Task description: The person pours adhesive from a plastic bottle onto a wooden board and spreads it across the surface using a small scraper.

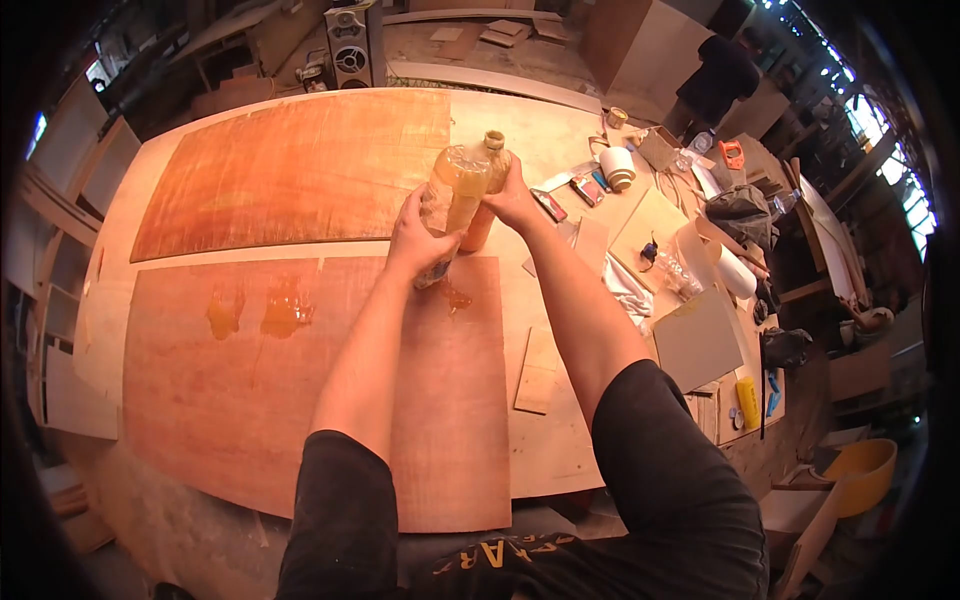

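Note:
My left hand [418, 242] is wrapped round a clear plastic bottle [459, 178] with a yellowish tint, tilted with its broad end up and its lower end over a reddish wood panel [250, 400]. In my right hand [512, 202] is a second plastic bottle [494, 146], neck upward, with orange-amber colour low down. The two bottles are side by side and overlap, so whether they touch I cannot tell. Below them a small amber puddle [456, 298] lies on the panel. Farther left, two larger amber puddles [287, 312] glisten on the same panel.
A second orange-brown panel [300, 165] lies behind on the pale worktable [560, 450]. A small board [537, 372], a white roll [617, 168], a grey sheet [698, 340] and an orange-handled saw [732, 154] clutter the right side. Another person [718, 80] stands at the back right.

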Tool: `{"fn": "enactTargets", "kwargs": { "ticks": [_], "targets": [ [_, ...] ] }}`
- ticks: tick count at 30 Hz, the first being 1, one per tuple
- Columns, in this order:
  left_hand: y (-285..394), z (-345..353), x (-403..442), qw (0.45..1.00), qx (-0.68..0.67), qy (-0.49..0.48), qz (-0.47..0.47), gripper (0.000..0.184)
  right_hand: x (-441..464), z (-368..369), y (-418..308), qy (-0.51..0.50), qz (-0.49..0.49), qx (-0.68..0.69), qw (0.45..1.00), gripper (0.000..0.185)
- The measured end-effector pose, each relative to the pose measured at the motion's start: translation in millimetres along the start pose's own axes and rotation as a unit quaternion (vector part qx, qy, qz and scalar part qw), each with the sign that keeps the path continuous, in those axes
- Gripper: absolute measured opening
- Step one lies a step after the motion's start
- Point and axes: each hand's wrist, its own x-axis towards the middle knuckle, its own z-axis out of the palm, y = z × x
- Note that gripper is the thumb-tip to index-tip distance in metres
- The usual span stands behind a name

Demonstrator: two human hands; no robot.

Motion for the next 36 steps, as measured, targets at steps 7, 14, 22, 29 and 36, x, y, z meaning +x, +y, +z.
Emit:
{"fn": "enactTargets", "kwargs": {
  "ticks": [7, 14, 22, 29, 36],
  "targets": [
    [-3.1, 6.2, -7.5, 0.999, 0.017, 0.01, 0.038, 0.115, -25.0, -5.7, -16.3, -0.013, 0.131, -0.053, 0.99, 0.13],
    [3.6, 6.5, -18.8, 0.999, 0.038, 0.011, 0.016, 0.111, -52.4, 12.0, -15.0, 0.066, 0.178, -0.051, 0.981, 0.107],
    [13.7, 5.4, -22.3, 1.0, 0.028, 0.0, -0.009, 0.095, -74.6, 36.1, -27.8, 0.148, 0.112, -0.013, 0.983, 0.068],
    [27.6, 7.8, -33.9, 0.998, 0.046, 0.019, -0.029, 0.096, -77.4, 35.3, -31.0, 0.144, 0.109, 0.017, 0.983, 0.064],
    [27.4, 18.2, -38.1, 0.999, 0.03, 0.022, -0.019, 0.106, -92.7, 29.2, -46.3, 0.147, 0.114, 0.063, 0.98, 0.062]
  ]
}}
